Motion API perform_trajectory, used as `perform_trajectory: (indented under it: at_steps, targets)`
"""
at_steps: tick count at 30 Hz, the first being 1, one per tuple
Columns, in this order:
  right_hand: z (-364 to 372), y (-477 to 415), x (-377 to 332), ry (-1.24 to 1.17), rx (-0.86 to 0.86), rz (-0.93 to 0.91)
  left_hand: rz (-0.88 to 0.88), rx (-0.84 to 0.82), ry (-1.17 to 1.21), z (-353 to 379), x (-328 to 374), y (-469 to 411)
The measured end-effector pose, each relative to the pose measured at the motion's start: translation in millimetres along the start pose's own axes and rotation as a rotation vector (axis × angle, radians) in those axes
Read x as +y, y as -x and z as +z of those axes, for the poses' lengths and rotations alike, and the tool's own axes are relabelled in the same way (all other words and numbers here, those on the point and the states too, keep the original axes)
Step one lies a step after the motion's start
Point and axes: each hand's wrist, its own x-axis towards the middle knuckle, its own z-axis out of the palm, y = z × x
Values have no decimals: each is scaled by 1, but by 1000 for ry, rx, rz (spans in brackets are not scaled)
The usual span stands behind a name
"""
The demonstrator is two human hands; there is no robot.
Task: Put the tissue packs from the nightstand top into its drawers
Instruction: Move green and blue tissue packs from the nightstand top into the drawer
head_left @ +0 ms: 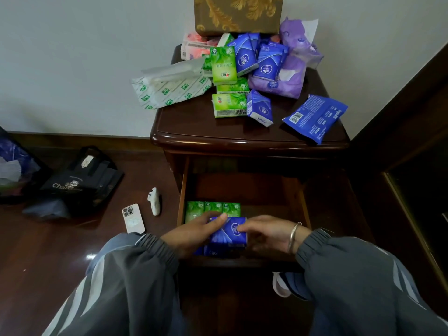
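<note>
Tissue packs [242, 76]: most are heaped on the nightstand [242, 139] top, toward the back and right. Green, blue, purple and white ones are mixed, some leaning on each other.

Drawer [304, 204]: the upper one is pulled out and its right half is bare. Green packs [213, 209] stand in a row at back left. At front left, darker blue packs show under the hands, but their count cannot be told.

Blue pack [230, 232]: held over the drawer's front-left stack, between both hands. It is touching or just above the packs below; which cannot be told.

Left hand [191, 235]: clasps the pack's left side, thumb along its top edge.

Right hand [264, 235]: fingertips touch the pack's right face. Whether the thumb closes beneath it cannot be told.

Step in hand (judgement): seating this blue pack in the front row. The task is early, with far more packs on top than in the drawer.

Next move (judgement): press the pack flush with its neighbours, let go with both hands, then reach up for a loose pack at the near edge. Pulling from the leaning heap may topple it.
</note>
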Motion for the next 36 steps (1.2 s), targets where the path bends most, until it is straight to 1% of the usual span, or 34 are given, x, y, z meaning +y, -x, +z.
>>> perform_trajectory:
  at_steps: [1, 2, 4, 5, 6, 7, 8, 10, 11, 12, 15, 16, 18, 20, 24, 27, 29, 30, 32, 34, 36]
  targets:
    - [-1, 0, 5, -34, 39, 33, 40, 122, -113, -2, -1, -3]
    - [-3, 0, 11, -87, 89, 67, 97, 284, -208, -9, -1, -7]
    - [-5, -2, 22, -191, 183, 126, 144, 658, -344, -28, -2, -13]
    - [-5, -5, 27, -226, 215, 148, 105, 800, -394, -37, -5, -15]
    - [-5, -8, 31, -258, 241, 165, 16, 872, -434, -43, -8, -18]
    - [-6, -11, 33, -290, 259, 182, -86, 876, -457, -45, -11, -20]
    - [-6, -14, 33, -318, 265, 203, -162, 824, -459, -44, -14, -23]
    - [-9, -22, 30, -338, 248, 249, -220, 686, -443, -35, -22, -30]
    - [-10, -25, 27, -319, 232, 276, -225, 656, -441, -31, -24, -32]
    - [-12, -29, 26, -255, 224, 306, -220, 654, -449, -29, -26, -33]
    - [-20, -41, 25, 54, 215, 371, -215, 677, -461, -31, -26, -33]
    - [-22, -44, 25, 81, 197, 388, -218, 673, -462, -32, -25, -32]
    - [-26, -51, 24, 20, 141, 432, -222, 663, -470, -31, -24, -31]
    - [-25, -56, 24, -134, 117, 468, -227, 662, -482, -30, -22, -30]
    - [-19, -67, 36, -372, 151, 401, -233, 659, -487, -27, -21, -30]
    - [-17, -66, 41, -378, 187, 368, -231, 667, -492, -26, -22, -29]
    - [-18, -65, 42, -365, 143, 383, -239, 685, -497, -25, -20, -29]
    - [-18, -67, 43, -314, 109, 403, -241, 694, -496, -24, -20, -29]
    - [-16, -72, 44, -107, 71, 459, -243, 702, -494, -22, -18, -29]
    - [-11, -79, 42, 119, 126, 486, -250, 702, -495, -21, -17, -29]
    - [-4, -86, 40, 406, 177, 444, -258, 697, -499, -21, -17, -28]
